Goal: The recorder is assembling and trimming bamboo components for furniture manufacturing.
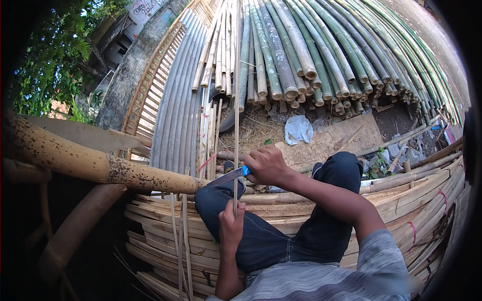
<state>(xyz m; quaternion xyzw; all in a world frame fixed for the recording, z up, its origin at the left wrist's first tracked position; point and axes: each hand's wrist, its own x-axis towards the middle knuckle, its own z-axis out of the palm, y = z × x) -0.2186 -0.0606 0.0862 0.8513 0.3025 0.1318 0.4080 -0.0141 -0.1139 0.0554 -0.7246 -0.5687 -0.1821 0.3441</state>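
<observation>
My right hand (268,163) is closed round the blue handle of a knife (224,177). Its broad metal blade points left over my knee and crosses a long thin bamboo strip (237,120). Below the blade, my left hand (231,224) grips that strip near its lower end, thumb up. The strip stands nearly upright from my lap toward the far bamboo poles. Whether the blade's edge bites into the strip cannot be made out.
A thick bamboo pole (145,176) juts in from the left, ending at my knee. I sit on stacked split bamboo (165,228). Ahead lie piled green poles (321,45), corrugated sheets (175,110), a white plastic bag (298,130) and flattened cardboard (351,133).
</observation>
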